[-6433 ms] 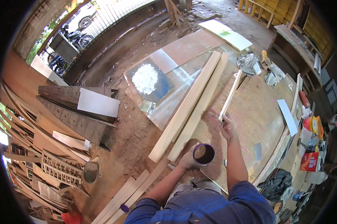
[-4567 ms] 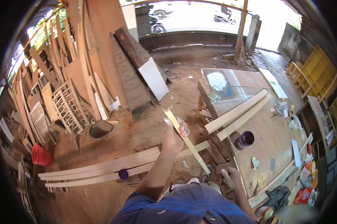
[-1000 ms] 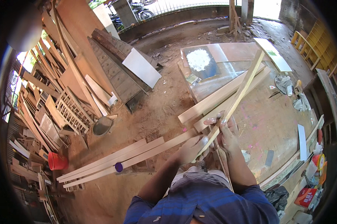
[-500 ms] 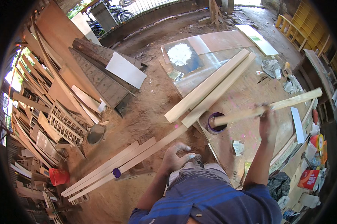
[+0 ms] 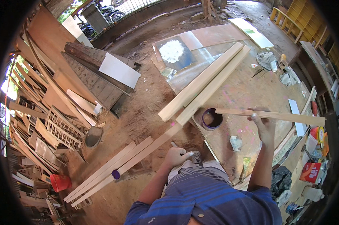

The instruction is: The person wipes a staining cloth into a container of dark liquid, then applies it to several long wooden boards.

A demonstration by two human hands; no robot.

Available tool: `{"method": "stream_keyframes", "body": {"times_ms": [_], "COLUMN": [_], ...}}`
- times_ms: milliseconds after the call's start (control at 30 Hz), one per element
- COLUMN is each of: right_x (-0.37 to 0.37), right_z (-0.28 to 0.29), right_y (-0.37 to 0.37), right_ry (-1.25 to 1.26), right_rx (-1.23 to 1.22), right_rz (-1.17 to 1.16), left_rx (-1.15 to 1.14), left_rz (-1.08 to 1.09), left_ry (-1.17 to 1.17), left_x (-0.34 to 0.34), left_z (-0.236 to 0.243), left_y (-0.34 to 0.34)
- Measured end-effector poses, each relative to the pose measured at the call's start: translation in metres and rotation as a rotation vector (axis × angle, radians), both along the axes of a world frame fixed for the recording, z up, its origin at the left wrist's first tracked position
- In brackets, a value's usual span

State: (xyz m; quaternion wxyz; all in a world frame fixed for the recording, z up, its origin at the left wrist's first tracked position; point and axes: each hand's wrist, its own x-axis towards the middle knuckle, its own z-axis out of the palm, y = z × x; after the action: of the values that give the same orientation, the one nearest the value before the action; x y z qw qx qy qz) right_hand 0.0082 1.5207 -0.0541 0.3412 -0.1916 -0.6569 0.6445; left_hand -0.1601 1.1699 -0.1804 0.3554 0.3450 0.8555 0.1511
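My right hand (image 5: 264,129) is closed around the middle of a slim wooden strip (image 5: 297,117), holding it nearly level above the worktable. The strip's left end is at the rim of an open purple can (image 5: 212,119) standing near the table's edge. Down by my lap, my left hand (image 5: 175,156) has its fingers curled, and a small pale tip shows above it; what it holds is unclear. Two pale wooden beams (image 5: 203,82) lie side by side across the table. Longer boards (image 5: 105,168) stretch low to the left, with a round purple piece (image 5: 115,174) on them.
White powder (image 5: 171,51) lies on a dark panel on the worktable (image 5: 248,90). Crumpled grey cloths (image 5: 266,60) lie at its far right. Containers and a red box (image 5: 311,172) crowd the right side. A red bucket (image 5: 60,182) and stacked timber stand at left.
The strip's left end has come up out of the can, and the strip has swung from rising rightward to nearly level. My left hand's fingers have curled in.
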Motion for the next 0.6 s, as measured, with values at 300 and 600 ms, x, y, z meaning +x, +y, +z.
{"method": "stream_keyframes", "body": {"times_ms": [300, 600], "right_x": [-0.076, -0.126], "right_z": [-0.051, -0.106], "right_y": [-0.019, -0.002], "right_ry": [-0.554, -0.510], "right_rx": [0.368, 0.341], "right_rz": [0.434, 0.490], "left_rx": [0.235, 0.402], "left_rz": [0.137, -0.205], "left_ry": [-0.055, 0.235], "left_x": [0.012, 0.005], "left_z": [-0.085, -0.005], "left_y": [-0.041, 0.056]}}
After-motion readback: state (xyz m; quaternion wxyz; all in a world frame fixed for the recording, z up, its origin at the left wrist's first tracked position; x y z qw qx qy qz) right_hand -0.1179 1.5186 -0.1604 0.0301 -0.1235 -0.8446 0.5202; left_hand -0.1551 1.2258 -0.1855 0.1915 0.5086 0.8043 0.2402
